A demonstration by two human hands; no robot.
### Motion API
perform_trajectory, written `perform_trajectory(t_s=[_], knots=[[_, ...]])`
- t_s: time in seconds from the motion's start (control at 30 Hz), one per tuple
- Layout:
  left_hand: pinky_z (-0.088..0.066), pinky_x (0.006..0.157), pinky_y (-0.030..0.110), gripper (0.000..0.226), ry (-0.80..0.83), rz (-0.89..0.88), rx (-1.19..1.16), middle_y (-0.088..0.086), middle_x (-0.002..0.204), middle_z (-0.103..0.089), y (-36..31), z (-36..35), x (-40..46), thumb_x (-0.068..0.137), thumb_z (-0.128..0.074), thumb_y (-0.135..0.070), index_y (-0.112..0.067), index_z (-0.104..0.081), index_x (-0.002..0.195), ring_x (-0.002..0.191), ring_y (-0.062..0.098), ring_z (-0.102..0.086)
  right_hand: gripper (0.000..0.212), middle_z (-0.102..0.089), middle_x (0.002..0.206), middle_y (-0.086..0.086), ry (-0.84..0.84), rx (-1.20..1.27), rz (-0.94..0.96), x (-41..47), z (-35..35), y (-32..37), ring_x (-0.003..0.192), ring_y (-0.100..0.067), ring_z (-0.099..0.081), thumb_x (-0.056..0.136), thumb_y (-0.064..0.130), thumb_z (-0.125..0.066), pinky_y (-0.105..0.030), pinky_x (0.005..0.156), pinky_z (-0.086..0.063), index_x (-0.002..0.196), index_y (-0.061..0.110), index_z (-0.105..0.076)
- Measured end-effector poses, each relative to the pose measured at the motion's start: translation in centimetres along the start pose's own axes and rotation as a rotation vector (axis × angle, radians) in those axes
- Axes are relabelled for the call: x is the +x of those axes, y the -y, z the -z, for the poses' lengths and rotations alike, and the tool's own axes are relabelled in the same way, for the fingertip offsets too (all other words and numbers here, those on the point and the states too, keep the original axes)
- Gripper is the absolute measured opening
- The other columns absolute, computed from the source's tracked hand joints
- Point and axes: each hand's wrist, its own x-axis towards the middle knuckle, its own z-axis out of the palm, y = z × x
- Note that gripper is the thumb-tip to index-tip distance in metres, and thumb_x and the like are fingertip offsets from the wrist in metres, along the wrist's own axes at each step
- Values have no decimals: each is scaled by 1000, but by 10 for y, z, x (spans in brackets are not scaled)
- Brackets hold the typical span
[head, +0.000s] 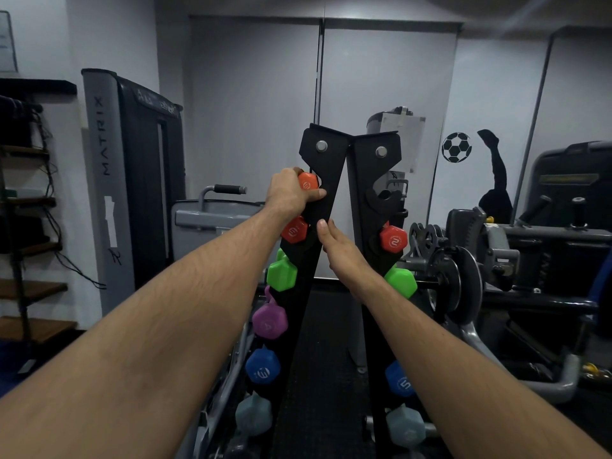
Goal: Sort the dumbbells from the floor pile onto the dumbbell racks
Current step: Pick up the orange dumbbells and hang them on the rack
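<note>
From the head view, an orange dumbbell (pixel 308 181) was seen clenched in the left hand (pixel 287 193) at the top left cradle of the rack (pixel 326 193), its far end hidden. The right hand (pixel 341 250) was laid flat and empty against the rack's left upright. A slip was judged possible: if let go before it was seated, the dumbbell could be dropped onto the second orange dumbbell (pixel 294 230) below.
</note>
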Motion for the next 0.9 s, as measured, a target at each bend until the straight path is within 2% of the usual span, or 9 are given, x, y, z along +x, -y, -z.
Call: perform_trajectory(t_s=[0.1,0.23,0.37,0.5,0.63,0.7,0.73,0.8,0.9], knots=[[-52,102,42,67,4,-3,-12,6,125,-67,2,0,0,81,-84,-41,-14,-58,136,115,24,-64,95,-33,168,4,0,-5,5,2,0,-2,152,-26,-35,83,90,-31,-58,120,-33,163,42,-16],[-50,106,44,81,-3,-3,-28,8,135,-63,4,-2,-3,80,-84,-43,-14,-49,146,123,26,-61,89,-36,167,1,-11,-12,27,-1,0,-2,152,-24,-37,88,85,-34,-54,122,-31,163,41,-17],[-44,111,44,91,-35,-39,-73,8,147,-54,9,-3,-13,81,-82,-47,-13,-38,154,133,26,-54,73,-36,166,1,-58,-14,71,-8,3,2,152,-22,-35,102,63,-44,-39,118,-29,164,34,-19],[-38,113,43,87,-91,-61,-107,9,156,-43,12,-3,-38,89,-70,-56,-14,-33,156,143,26,-43,71,-38,165,-1,-108,-7,112,-19,8,2,149,-17,-39,105,53,-50,-25,105,-27,165,28,-21],[-35,115,41,82,-129,-60,-206,6,161,-37,20,-2,-77,94,-62,-60,-18,-32,157,145,20,-38,77,-36,166,2,-146,6,140,-33,8,-11,146,-13,-41,101,55,-56,-28,111,-33,165,28,-23],[-38,111,30,78,-134,-78,-230,2,158,-40,30,-5,-102,95,-60,-58,-20,-33,157,135,6,-43,79,-35,167,4,-147,-12,145,-45,7,-24,149,-13,-40,99,56,-58,-35,119,-36,165,28,-24],[-36,104,19,74,-137,-95,-238,-2,152,-44,35,-7,-116,95,-61,-57,-21,-35,155,124,-7,-44,79,-34,167,5,-144,-38,146,-52,6,-31,149,-12,-39,99,55,-59,-36,121,-35,164,27,-25],[-31,92,5,69,-127,-122,-264,-13,138,-47,50,-16,-145,94,-66,-52,-23,-40,151,111,-18,-43,79,-33,168,5,-137,-116,162,-69,4,-49,149,-8,-37,99,53,-60,-30,121,-33,164,25,-25],[-44,104,23,71,-82,-89,-301,-12,140,-53,82,-38,-185,89,-68,-58,-26,-45,149,125,4,-53,80,-34,167,6,-124,-187,157,-96,-2,-78,146,-2,-34,99,48,-63,-21,116,-30,164,22,-26]])
